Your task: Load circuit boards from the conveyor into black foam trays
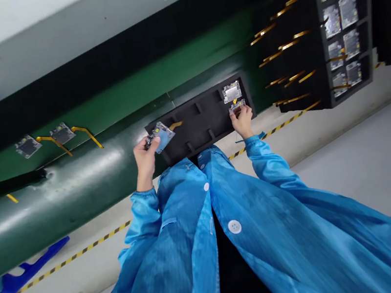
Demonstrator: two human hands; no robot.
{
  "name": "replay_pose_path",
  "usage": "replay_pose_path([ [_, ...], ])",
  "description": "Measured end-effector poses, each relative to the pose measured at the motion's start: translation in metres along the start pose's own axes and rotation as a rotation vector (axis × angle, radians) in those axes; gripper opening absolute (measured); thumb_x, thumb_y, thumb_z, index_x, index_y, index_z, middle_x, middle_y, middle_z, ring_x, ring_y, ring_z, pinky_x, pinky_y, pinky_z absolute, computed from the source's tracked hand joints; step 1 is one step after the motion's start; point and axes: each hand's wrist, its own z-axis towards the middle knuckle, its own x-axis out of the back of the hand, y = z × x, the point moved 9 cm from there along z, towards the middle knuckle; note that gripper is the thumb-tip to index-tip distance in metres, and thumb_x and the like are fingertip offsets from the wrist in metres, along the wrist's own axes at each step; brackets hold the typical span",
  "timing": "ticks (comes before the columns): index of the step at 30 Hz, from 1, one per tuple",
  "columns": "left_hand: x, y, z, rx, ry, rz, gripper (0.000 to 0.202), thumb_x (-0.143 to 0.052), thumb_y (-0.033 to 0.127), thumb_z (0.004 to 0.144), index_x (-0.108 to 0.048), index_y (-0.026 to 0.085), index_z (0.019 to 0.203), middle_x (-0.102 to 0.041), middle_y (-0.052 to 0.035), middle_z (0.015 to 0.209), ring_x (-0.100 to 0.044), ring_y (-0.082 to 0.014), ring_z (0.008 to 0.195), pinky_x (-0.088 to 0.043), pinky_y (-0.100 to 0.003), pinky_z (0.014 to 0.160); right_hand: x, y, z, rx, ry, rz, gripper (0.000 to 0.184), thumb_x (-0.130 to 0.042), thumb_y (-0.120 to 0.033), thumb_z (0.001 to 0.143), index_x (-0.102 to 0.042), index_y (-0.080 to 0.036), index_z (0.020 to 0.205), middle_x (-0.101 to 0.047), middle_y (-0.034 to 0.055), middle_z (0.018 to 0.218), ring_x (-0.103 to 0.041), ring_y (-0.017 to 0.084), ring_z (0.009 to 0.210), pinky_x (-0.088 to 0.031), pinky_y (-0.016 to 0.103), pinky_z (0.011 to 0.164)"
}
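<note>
My left hand [146, 157] is closed on a circuit board [164, 136] with a bluish face and an orange flex cable, held above the left end of a black divided tray [195, 129]. At the tray's right end, my right hand [242, 121] has its fingers closed around the edge of a second circuit board [237, 105]. Just beyond that one lies another board [232, 92] with a silvery shield, in the same end of the tray. My fingertips partly cover both boards I touch.
Two circuit boards with orange cables [62, 133] lie on the green mat [100, 109] at left. Stacked black trays [343, 24] at right hold several boards, with orange cables sticking out leftward. A blue plastic object [30, 274] is at lower left, beside yellow-black floor tape [95, 242].
</note>
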Motion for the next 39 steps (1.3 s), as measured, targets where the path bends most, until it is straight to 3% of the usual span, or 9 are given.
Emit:
replay_pose_path([
  [4, -0.023, -0.016, -0.015, 0.058, -0.091, -0.037, 0.048, -0.097, 0.061, 0.063, -0.078, 0.021, 0.080, -0.070, -0.0012, 0.079, -0.059, -0.0176, 0.074, -0.048, -0.029, 0.071, -0.001, 0.002, -0.001, -0.018, -0.003, 0.013, 0.038, -0.070, -0.040, 0.097, -0.062, -0.018, 0.127, -0.054, 0.0239, 0.146, -0.050, 0.042, 0.145, -0.039, 0.068, 0.129],
  [10, -0.034, -0.013, -0.013, 0.046, -0.141, -0.057, 0.049, -0.100, 0.061, 0.064, -0.082, 0.021, 0.085, -0.075, -0.0022, 0.082, -0.065, -0.0186, 0.076, -0.053, -0.030, 0.073, 0.012, -0.016, -0.002, 0.000, -0.007, 0.033, 0.035, -0.070, -0.038, 0.097, -0.064, -0.018, 0.124, -0.056, 0.0229, 0.144, -0.052, 0.041, 0.144, -0.039, 0.067, 0.129],
  [13, -0.043, -0.008, -0.014, 0.030, -0.169, -0.081, 0.049, -0.100, 0.062, 0.065, -0.083, 0.022, 0.085, -0.078, -0.0033, 0.085, -0.067, -0.0195, 0.077, -0.054, -0.030, 0.072, 0.022, -0.060, -0.023, 0.115, -0.029, 0.135, 0.031, -0.068, -0.041, 0.100, -0.067, -0.020, 0.123, -0.060, 0.0205, 0.140, -0.057, 0.039, 0.138, -0.046, 0.062, 0.124],
  [18, -0.055, -0.001, -0.023, -0.015, -0.170, -0.096, 0.043, -0.098, 0.061, 0.072, -0.082, 0.023, 0.085, -0.076, -0.0021, 0.084, -0.066, -0.0187, 0.077, -0.053, -0.029, 0.070, 0.026, -0.171, -0.093, 0.396, -0.174, 0.463, 0.030, -0.064, -0.054, 0.109, -0.077, -0.027, 0.108, -0.068, 0.0093, 0.104, -0.065, 0.028, 0.096, -0.060, 0.045, 0.091],
  [22, -0.055, 0.003, -0.031, -0.052, -0.130, -0.086, 0.040, -0.095, 0.060, 0.075, -0.081, 0.023, 0.084, -0.075, -0.0011, 0.082, -0.065, -0.0182, 0.075, -0.053, -0.029, 0.070, 0.008, -0.210, -0.115, 0.382, -0.324, 0.547, 0.039, -0.075, -0.064, 0.101, -0.079, -0.027, 0.110, -0.072, 0.0074, 0.105, -0.063, 0.022, 0.081, -0.058, 0.039, 0.077],
  [28, -0.054, 0.006, -0.039, -0.099, -0.176, -0.017, 0.044, -0.095, 0.064, 0.076, -0.083, 0.022, 0.085, -0.078, -0.0018, 0.082, -0.068, -0.0205, 0.077, -0.055, -0.031, 0.073, -0.010, -0.208, -0.112, 0.291, -0.530, 0.674, 0.047, -0.085, -0.072, 0.089, -0.080, -0.025, 0.092, -0.074, 0.0047, 0.090, -0.064, 0.022, 0.079, -0.055, 0.037, 0.075],
  [32, -0.060, -0.003, -0.039, -0.094, -0.212, -0.057, 0.051, -0.097, 0.068, 0.075, -0.085, 0.021, 0.089, -0.084, -0.0046, 0.092, -0.076, -0.0248, 0.089, -0.061, -0.035, 0.084, -0.017, -0.198, -0.116, 0.150, -0.628, 0.779, 0.056, -0.090, -0.077, 0.081, -0.078, -0.023, 0.084, -0.070, 0.0025, 0.075, -0.062, 0.020, 0.070, -0.050, 0.034, 0.067],
  [35, -0.076, -0.020, -0.038, -0.023, -0.256, -0.152, 0.062, -0.100, 0.072, 0.068, -0.087, 0.019, 0.097, -0.087, -0.0083, 0.101, -0.080, -0.0268, 0.093, -0.065, -0.038, 0.087, -0.022, -0.189, -0.115, 0.041, -0.640, 0.845, 0.059, -0.094, -0.079, 0.075, -0.076, -0.023, 0.081, -0.068, 0.0004, 0.068, -0.060, 0.018, 0.065, -0.049, 0.032, 0.064],
  [39, -0.104, -0.038, -0.036, 0.050, -0.347, -0.207, 0.063, -0.099, 0.072, 0.070, -0.086, 0.017, 0.097, -0.086, -0.0087, 0.093, -0.078, -0.0224, 0.075, -0.066, -0.035, 0.072, -0.028, -0.175, -0.108, -0.013, -0.638, 0.855, 0.064, -0.095, -0.083, 0.069, -0.074, -0.024, 0.080, -0.067, -0.0008, 0.066, -0.058, 0.016, 0.060, -0.049, 0.031, 0.060],
])
